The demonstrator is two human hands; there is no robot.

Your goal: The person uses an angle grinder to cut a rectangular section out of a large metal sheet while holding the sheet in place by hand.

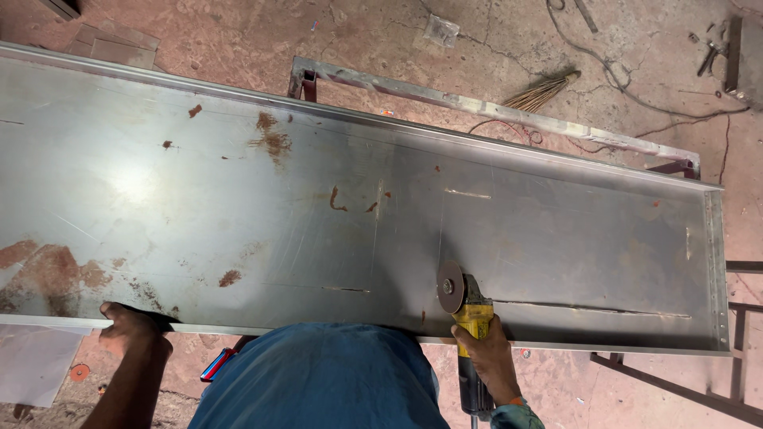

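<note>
The right hand (486,361) is closed in a full grip around the body of a yellow angle grinder (469,318), whose round disc (451,287) stands on edge against the grey steel sheet (318,222), near the sheet's front lip at about 5 o'clock from its middle. The left hand (131,327) is clamped on that same front lip far off at 8 o'clock, fingers curled over the edge, pinching the metal. To do this cut well, I judge the disc should stay upright and in line with the thin scored line (588,308) that runs away toward 3 o'clock, with light, even pressure so the wheel does not bind or wander; the left hand's hold looks useful for stilling the sheet, though it sits well apart from the wheel. The grinder's long axis runs roughly from 6 o'clock to 12 o'clock, with the handle toward the person's blue-clad body (326,377) and the head pointing away over the sheet. The sheet itself is a long shallow tray with upturned rims, its long axis running from 9 o'clock to 3 o'clock, tilted slightly down to the right, with rust patches (274,143) on it. It rests above a metal frame (493,107) on the reddish floor (238,40), where a broom (544,91) lies near 1 o'clock.
</note>
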